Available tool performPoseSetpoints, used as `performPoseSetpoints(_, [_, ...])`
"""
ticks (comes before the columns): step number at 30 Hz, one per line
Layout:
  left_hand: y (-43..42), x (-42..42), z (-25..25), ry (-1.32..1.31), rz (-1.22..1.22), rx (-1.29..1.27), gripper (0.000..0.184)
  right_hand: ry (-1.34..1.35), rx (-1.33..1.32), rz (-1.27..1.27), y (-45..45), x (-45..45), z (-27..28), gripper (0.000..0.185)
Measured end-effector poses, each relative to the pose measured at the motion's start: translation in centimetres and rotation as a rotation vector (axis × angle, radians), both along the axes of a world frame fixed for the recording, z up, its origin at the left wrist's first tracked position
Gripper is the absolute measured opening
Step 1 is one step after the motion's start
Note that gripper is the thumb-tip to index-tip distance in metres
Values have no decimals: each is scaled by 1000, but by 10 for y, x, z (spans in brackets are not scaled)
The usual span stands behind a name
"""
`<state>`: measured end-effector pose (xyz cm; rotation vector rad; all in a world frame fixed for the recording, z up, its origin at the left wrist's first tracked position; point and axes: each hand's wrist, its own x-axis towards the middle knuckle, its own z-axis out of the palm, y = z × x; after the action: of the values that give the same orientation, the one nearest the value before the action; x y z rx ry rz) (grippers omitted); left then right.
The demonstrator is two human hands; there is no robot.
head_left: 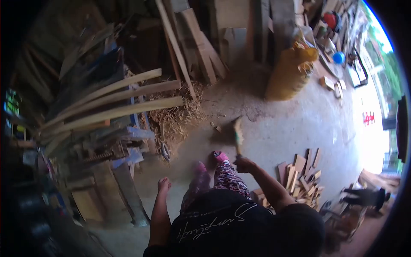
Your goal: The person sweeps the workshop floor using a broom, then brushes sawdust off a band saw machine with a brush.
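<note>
My right hand is closed around the handle of what looks like a short hand broom. Its pale yellowish head, with a green patch, points away from me over the concrete floor; blur hides the finer detail. Down at my left side, my left hand hangs with its fingers curled and nothing visible in it. Beyond the broom's left side, a few small wood scraps lie on the floor. My pink-covered feet are between the two hands, one in front of the other.
Long planks jut from a machine bench on the left, above a heap of wood shavings. A full yellow sack stands ahead. Cut wood blocks are piled at right. Another person is at far right, near the bright opening.
</note>
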<state>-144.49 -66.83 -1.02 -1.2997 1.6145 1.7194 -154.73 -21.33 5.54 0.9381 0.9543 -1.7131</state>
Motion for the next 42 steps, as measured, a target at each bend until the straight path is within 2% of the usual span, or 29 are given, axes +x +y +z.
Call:
performPoseSetpoints(1, [-2, -8, 8, 2, -44, -14, 22, 111, -12, 62, -26, -1, -25, 6])
performPoseSetpoints(2, [1, -13, 17, -24, -70, -47, 22, 223, -18, 116, -51, -1, -52, 8])
performPoseSetpoints(4, [5, -18, 21, -48, -134, -93, 23, 217, 8, 218, -105, -4, -54, 10])
performPoseSetpoints(6, [-1, -12, 6, -108, -149, -16, 24, 323, -77, 287, -132, -6, -50, 12])
performPoseSetpoints(8, [-6, -7, 0, -133, -246, 3, 24, 894, -333, 232, -127, -4, -60, 11])
performPoseSetpoints(9, [-6, -9, -3, -163, -310, 34, 25, 1152, -4, 544, -114, -1, -55, 11])
performPoseSetpoints(10, [-2, -13, -1, -160, -337, 38, 25, 1362, 361, 865, -97, 0, -22, 11])
performPoseSetpoints(12, [9, -21, 7, -234, -399, -18, 22, 744, 219, 496, -63, 20, 48, 29])
performPoseSetpoints(13, [10, -25, -1, -231, -420, -9, 22, 515, 150, 166, -47, 37, 61, 36])
performPoseSetpoints(14, [4, -28, -16, -207, -414, 54, 20, 452, 164, 282, -22, 49, 81, 45])
performPoseSetpoints(15, [1, -34, -25, -184, -403, 117, 17, 421, 147, 157, -5, 63, 97, 27])
performPoseSetpoints(17, [5, -53, -23, -183, -425, 140, 16, 270, 328, 93, 15, 77, 135, 24])
performPoseSetpoints(20, [24, -79, -15, -179, -446, 95, 14, 135, 427, 20, 45, 87, 118, 23])
performPoseSetpoints(22, [38, -93, -4, -168, -453, 28, 13, 131, 439, -82, 55, 73, 91, 18])
performPoseSetpoints(24, [54, -109, 3, -168, -478, -13, 14, 127, 385, -158, 68, 45, 41, 14])
performPoseSetpoints(25, [63, -116, 6, -161, -479, -16, 14, 392, 433, 8, 72, 29, 18, 12])
performPoseSetpoints(27, [80, -127, 8, -185, -484, -59, 15, 658, 484, 164, 68, -4, -28, 11])
performPoseSetpoints(29, [99, -141, 17, -211, -528, -70, 15, 881, 460, 207, 42, -24, -78, 18])
performPoseSetpoints(31, [113, -151, 12, -245, -580, -79, 15, 982, 465, 205, 58, -40, -74, 22])
performPoseSetpoints(33, [121, -167, -6, -303, -607, 66, 13, -1, -544, -383, 94, -54, -24, 20])
performPoseSetpoints(34, [133, -181, -7, -306, -620, 68, 13, -1, -541, -397, 118, -57, -8, 20])
performPoseSetpoints(36, [160, -208, -2, -261, -663, 150, 10, -104, -998, -655, 171, -45, 16, 19])
performPoseSetpoints(37, [191, -219, 11, -233, -593, -52, 10, -61, -851, -636, 190, -32, 28, 17])
performPoseSetpoints(38, [212, -237, 13, -237, -597, -52, 10, -19, -704, -612, 207, -21, 41, 15])
performPoseSetpoints(40, [241, -265, 10, -132, -643, 58, 11, 150, -84, -548, 227, -6, 85, 12])
performPoseSetpoints(41, [257, -278, 8, -94, -670, 66, 10, 141, 47, -475, 243, -1, 100, 18])
performPoseSetpoints(42, [274, -290, 6, -56, -700, 76, 9, 137, 51, -487, 254, 4, 94, 18])
